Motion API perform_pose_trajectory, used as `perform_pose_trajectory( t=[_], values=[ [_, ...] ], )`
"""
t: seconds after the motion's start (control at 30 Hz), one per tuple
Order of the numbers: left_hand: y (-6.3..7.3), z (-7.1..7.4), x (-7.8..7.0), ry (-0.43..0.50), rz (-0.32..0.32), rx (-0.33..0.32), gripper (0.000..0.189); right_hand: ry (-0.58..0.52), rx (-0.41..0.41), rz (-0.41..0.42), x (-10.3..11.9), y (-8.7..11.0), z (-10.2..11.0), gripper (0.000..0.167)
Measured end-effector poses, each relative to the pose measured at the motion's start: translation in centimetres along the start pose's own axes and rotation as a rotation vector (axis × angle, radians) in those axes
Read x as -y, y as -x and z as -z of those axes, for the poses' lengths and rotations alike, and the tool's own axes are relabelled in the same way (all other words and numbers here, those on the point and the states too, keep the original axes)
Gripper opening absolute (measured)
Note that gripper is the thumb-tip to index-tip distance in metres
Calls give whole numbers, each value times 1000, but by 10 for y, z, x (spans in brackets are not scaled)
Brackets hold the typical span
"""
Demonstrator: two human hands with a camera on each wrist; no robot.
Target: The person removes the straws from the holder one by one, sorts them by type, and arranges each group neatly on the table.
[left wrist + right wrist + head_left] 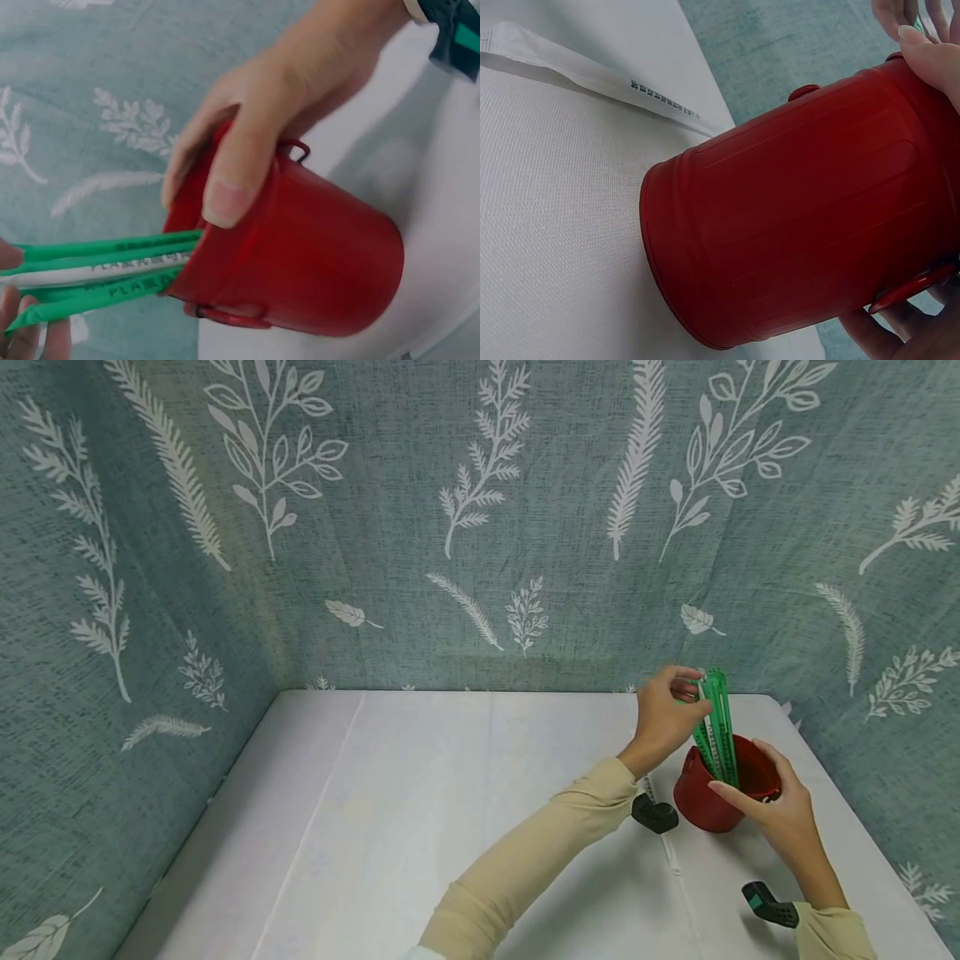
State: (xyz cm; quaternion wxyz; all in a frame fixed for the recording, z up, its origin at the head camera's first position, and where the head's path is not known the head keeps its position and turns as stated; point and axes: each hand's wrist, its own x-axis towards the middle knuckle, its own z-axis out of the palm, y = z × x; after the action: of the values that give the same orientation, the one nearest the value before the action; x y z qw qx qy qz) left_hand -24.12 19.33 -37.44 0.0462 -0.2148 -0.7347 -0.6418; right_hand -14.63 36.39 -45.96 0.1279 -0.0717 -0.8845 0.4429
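My left hand [669,714] pinches the upper ends of several green wrapped straws [722,722], a white one among them. Printing starting with "PLA" shows on the wrappers in the left wrist view. The straws' lower ends are inside a small red metal bucket [705,806], hidden by its wall. With my right hand [787,810] I grip the bucket at its rim, thumb [229,199] on one side and fingers [877,334] on the other. Small loop handles stick out from the bucket's side. In the left wrist view my left fingers [30,322] show at the edge.
A white wrapped straw [622,86] lies on the white table [420,827] beside the bucket. Black wrist devices [654,814] are worn on both wrists. Teal leaf-patterned cloth [390,527] hangs behind the table and along its sides.
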Motion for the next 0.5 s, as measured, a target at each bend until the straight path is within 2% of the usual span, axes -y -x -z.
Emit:
perform_pose_trajectory(
  t=[0.23,0.5],
  values=[
    [-1,-7,6,-82,-62,-22,27,-3,-6,11,1,1,-1,86],
    [1,-10,9,-102,-86,-17,20,-14,-16,22,1,2,-1,85]
  ],
)
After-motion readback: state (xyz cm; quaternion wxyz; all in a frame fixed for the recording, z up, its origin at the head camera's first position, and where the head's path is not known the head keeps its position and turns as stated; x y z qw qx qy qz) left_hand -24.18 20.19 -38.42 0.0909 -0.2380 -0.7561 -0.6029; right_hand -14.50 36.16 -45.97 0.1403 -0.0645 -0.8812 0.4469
